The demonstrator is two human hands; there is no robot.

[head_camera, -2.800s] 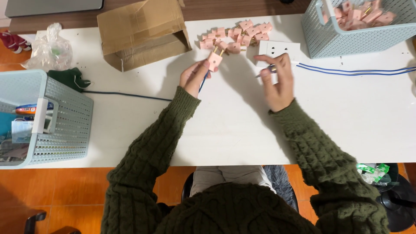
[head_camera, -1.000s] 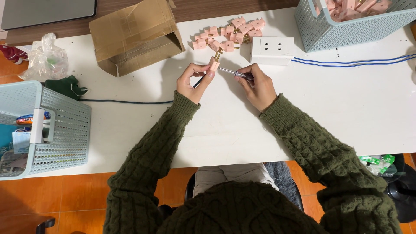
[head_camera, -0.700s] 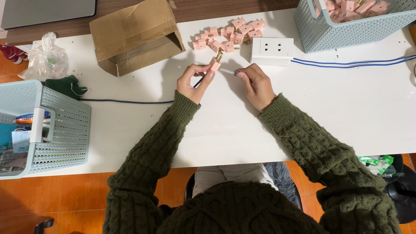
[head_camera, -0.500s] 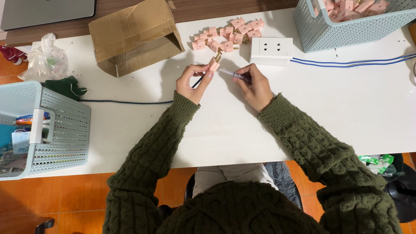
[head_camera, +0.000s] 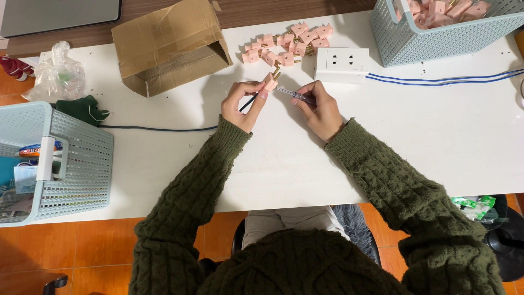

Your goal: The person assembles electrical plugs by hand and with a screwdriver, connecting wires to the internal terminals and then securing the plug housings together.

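One pink plug piece (head_camera: 269, 83), brass prongs up, pinched in the left hand (head_camera: 244, 104) fingers above the table (head_camera: 436, 136). Right hand (head_camera: 323, 109) fingers closed around one thin screwdriver (head_camera: 295, 95), its tip at the piece. A dark cord (head_camera: 164, 129) runs left from the left hand. Roughly a dozen more pink pieces (head_camera: 286, 43) lie heaped just behind; exact count unclear. One white socket block (head_camera: 341, 64), two blue wires (head_camera: 447, 80). Two baskets (head_camera: 436, 38), both cut off by the frame. One open cardboard box (head_camera: 169, 46).
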